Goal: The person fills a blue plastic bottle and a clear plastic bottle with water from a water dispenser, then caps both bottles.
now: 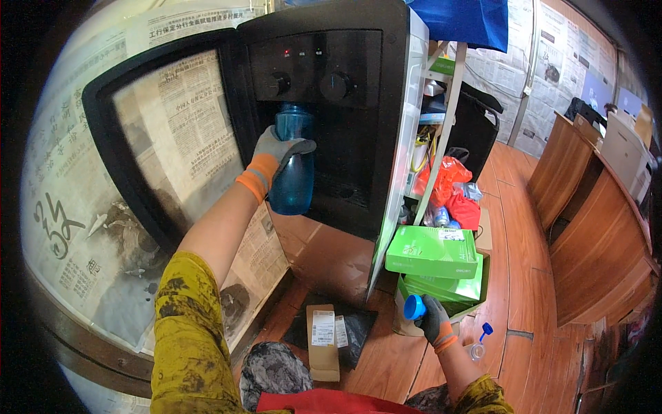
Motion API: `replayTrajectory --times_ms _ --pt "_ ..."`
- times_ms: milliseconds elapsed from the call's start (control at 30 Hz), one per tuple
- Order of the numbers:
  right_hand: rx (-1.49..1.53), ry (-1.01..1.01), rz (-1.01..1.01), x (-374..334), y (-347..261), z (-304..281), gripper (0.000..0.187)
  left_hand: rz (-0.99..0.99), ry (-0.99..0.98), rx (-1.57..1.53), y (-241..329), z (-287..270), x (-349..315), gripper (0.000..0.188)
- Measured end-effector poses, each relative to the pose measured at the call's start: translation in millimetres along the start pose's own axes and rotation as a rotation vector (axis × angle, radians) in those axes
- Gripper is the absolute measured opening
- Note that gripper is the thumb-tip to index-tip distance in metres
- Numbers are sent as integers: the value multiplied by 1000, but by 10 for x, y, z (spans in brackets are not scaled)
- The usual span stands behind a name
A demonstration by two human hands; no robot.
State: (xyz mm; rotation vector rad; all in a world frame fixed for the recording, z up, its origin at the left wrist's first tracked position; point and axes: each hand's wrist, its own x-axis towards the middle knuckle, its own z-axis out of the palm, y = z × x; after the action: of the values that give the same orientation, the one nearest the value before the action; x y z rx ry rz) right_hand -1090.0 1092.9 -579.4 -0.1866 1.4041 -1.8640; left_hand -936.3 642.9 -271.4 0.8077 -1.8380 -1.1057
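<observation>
My left hand (276, 148), in a grey glove with an orange cuff, is wrapped round a translucent blue water bottle (295, 186). The bottle stands upright with its open top beneath a knob of the black water dispenser (324, 69), inside the recess. The dispenser's framed door (231, 76) is swung out to the left. Low on the right, my gloved right hand (436, 323) closes on a round blue cap (414, 307) that faces left. Whether water is running into the bottle is not visible.
Green boxes (431, 252) sit in a carton right of the dispenser, below a shelf rack (441, 117) with red bags (452, 183). A brown cardboard package (324, 362) lies by my feet. Near my right wrist is a small clear-and-blue object (476, 350). Wooden desks (600, 234) stand at right.
</observation>
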Motion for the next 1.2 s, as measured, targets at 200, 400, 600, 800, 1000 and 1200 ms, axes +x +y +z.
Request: replayTrajectory --times_ms 200,400,600,800,1000,1200 --pt "-11 -20 16 -19 -28 15 26 -11 7 12 23 -3 -9 58" --pt "-28 -9 9 -49 -45 46 27 -33 -17 -11 48 2 -16 57" --pt "-75 -36 -13 -61 -48 31 28 -29 -4 15 70 -14 -55 61" --pt "-13 -56 3 -51 -39 11 27 -6 2 29 85 -13 -64 64" --pt "-5 -5 31 -23 -19 13 28 -4 -12 24 72 -21 -66 63" --pt "-8 -24 16 -41 -29 20 28 32 -10 22 85 -34 -106 66"
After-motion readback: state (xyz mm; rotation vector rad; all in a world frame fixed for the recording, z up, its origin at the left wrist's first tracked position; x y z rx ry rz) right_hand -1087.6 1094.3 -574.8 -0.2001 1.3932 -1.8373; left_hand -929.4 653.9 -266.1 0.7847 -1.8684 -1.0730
